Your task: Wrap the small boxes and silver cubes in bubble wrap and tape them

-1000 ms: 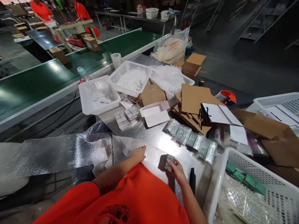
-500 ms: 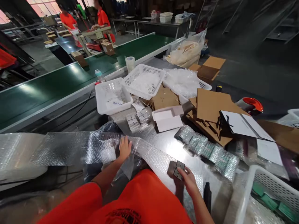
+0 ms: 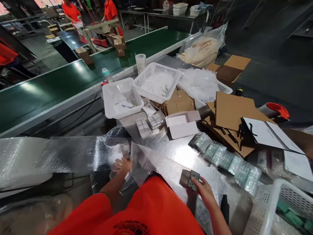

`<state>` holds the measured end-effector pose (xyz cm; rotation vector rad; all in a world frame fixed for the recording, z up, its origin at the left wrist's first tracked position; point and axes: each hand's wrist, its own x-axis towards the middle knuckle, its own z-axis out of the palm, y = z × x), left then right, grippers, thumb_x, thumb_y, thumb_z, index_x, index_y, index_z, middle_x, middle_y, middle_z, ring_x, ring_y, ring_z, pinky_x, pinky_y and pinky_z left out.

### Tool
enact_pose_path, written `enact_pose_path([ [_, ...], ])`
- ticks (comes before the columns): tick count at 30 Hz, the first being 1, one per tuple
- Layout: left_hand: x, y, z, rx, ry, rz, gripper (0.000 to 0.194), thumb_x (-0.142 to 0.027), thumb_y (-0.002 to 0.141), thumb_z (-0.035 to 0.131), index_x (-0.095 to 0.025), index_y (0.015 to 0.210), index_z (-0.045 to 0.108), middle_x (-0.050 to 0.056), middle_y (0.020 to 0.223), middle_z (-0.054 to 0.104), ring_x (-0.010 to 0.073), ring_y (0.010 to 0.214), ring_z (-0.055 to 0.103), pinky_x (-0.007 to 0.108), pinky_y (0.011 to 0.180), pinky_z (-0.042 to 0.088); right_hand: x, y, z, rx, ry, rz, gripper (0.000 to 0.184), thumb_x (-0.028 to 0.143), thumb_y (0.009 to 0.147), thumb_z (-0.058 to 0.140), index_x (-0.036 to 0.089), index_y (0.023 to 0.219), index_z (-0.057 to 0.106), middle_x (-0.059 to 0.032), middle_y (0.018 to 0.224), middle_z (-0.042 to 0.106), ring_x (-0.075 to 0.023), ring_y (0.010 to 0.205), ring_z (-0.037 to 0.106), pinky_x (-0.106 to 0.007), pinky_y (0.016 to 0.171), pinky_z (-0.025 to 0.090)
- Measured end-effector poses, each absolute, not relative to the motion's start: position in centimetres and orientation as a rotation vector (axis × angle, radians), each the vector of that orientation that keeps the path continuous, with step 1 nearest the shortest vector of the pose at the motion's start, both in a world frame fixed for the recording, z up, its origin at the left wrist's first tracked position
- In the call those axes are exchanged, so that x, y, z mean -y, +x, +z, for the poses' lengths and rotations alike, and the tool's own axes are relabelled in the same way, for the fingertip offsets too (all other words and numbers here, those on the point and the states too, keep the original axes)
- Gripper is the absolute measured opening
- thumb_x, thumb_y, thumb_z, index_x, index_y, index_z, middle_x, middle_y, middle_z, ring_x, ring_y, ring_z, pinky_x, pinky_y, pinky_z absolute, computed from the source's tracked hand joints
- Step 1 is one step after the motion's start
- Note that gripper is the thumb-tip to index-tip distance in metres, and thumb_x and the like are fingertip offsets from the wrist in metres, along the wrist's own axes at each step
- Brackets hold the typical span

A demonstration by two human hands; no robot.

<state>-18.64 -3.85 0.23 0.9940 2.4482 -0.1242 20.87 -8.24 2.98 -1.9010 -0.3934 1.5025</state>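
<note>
My left hand (image 3: 122,164) lies with its fingers spread on a long sheet of silver bubble wrap (image 3: 80,154), which runs across the steel table (image 3: 181,153). My right hand (image 3: 204,193) holds a small dark block with a pale metallic face (image 3: 192,180) at its fingertips, just beyond a fold of the wrap. Several silver bubble-wrapped packets (image 3: 226,161) lie in a row to the right. Stacked small foil-like packs (image 3: 146,124) sit farther ahead. My orange shirt fills the bottom of the view.
White mesh baskets (image 3: 122,98) stand ahead, and another (image 3: 286,205) sits at lower right. Cardboard flats (image 3: 234,111), a white box (image 3: 183,125) and a tape roll (image 3: 275,111) lie around. A green conveyor belt (image 3: 49,88) runs left, with orange-shirted co-workers (image 3: 110,11) far off.
My left hand has slid left along the bubble wrap, and the wrap has shifted under it. My right hand keeps the block. The whole view has turned, moving the scene rightward.
</note>
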Motion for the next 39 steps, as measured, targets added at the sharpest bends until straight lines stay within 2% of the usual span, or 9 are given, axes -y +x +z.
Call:
enact_pose_path([
  [3,2.5,-17.9,2.4,-2.526,1.163,-0.12,0.056,-0.037,0.098,0.048,-0.005,0.144,0.045,0.029,0.161,0.025,0.0464,0.149,0.022,0.068,0.111,0.032,7.5,20.0,3.5,0.706,-2.225,1.232,0.06,0.054,0.049,0.08,0.019,0.095,0.063,-0.0115,0.083,0.074,-0.0344,0.084,0.072,-0.044,0.073,0.057],
  [6,1.2,-13.0,4.8,-2.292,1.701,0.132,0.055,-0.032,0.098,0.05,-0.011,0.148,0.042,0.021,0.166,0.017,0.0374,0.154,0.016,0.058,0.12,0.026,7.1,18.7,3.6,1.046,-2.632,0.759,0.067,0.054,0.06,0.075,0.011,0.111,0.061,-0.0254,0.104,0.07,-0.0422,0.101,0.067,-0.052,0.082,0.053],
  [13,3.6,0.0,6.0,-1.311,2.007,0.035,0.054,-0.025,0.089,0.056,-0.021,0.143,0.05,0.011,0.162,0.033,0.029,0.142,0.042,0.043,0.119,0.036,8.1,15.7,2.1,1.152,-2.73,0.447,0.101,0.057,0.075,0.063,-0.005,0.147,0.031,-0.0413,0.126,0.053,-0.0516,0.114,0.055,-0.064,0.081,0.049],
  [17,4.2,2.8,4.6,-1.222,1.904,-0.159,0.073,-0.024,0.083,0.064,-0.017,0.152,0.038,0.015,0.16,0.034,0.0312,0.139,0.046,0.04,0.116,0.04,9.7,19.1,0.6,1.041,-2.599,0.663,0.103,0.062,0.074,0.06,-0.007,0.146,0.032,-0.0375,0.128,0.054,-0.0475,0.12,0.054,-0.058,0.097,0.046],
  [21,4.1,5.3,4.0,-1.172,1.874,-0.206,0.108,-0.029,0.072,0.079,-0.016,0.16,0.018,0.019,0.162,0.026,0.0364,0.137,0.047,0.043,0.112,0.045,11.9,23.3,-0.7,1.177,-2.403,0.791,0.069,0.037,0.082,0.047,0.002,0.141,0.044,-0.0257,0.123,0.061,-0.0365,0.122,0.057,-0.049,0.105,0.044],
  [24,4.3,7.5,3.9,-1.173,1.879,-0.25,0.123,-0.03,0.064,0.087,-0.016,0.161,0.013,0.021,0.164,0.019,0.0396,0.136,0.048,0.046,0.11,0.047,12.4,24.2,-0.4,1.499,-2.278,0.83,0.074,0.02,0.074,0.054,0.013,0.147,0.041,-0.0207,0.138,0.053,-0.0325,0.125,0.056,-0.047,0.105,0.046],
  [28,4.7,9.4,3.5,-1.21,1.914,-0.274,0.112,-0.024,0.064,0.085,-0.015,0.156,0.023,0.022,0.159,0.027,0.0367,0.13,0.054,0.045,0.106,0.05,11.0,23.2,1.5,1.947,-2.272,0.844,0.089,0.007,0.072,0.06,0.023,0.155,0.032,-0.0186,0.16,0.03,-0.034,0.123,0.056,-0.044,0.094,0.052],
  [32,4.6,9.9,3.2,-1.192,1.936,-0.268,0.092,-0.021,0.067,0.079,-0.015,0.147,0.034,0.018,0.149,0.038,0.0315,0.12,0.058,0.042,0.099,0.054,9.2,22.6,2.8,2.199,-2.281,0.861,0.082,0.002,0.076,0.056,0.024,0.153,0.036,-0.0159,0.154,0.042,-0.0316,0.116,0.058,-0.037,0.086,0.053],
  [39,4.5,9.6,2.6,-1.137,1.962,-0.265,0.085,-0.019,0.067,0.076,-0.017,0.142,0.038,0.015,0.143,0.043,0.03,0.119,0.057,0.041,0.099,0.054,8.6,23.3,3.1,2.287,-2.217,0.851,0.069,0.003,0.078,0.054,0.02,0.144,0.045,-0.0159,0.145,0.049,-0.0277,0.107,0.06,-0.035,0.082,0.052],
])
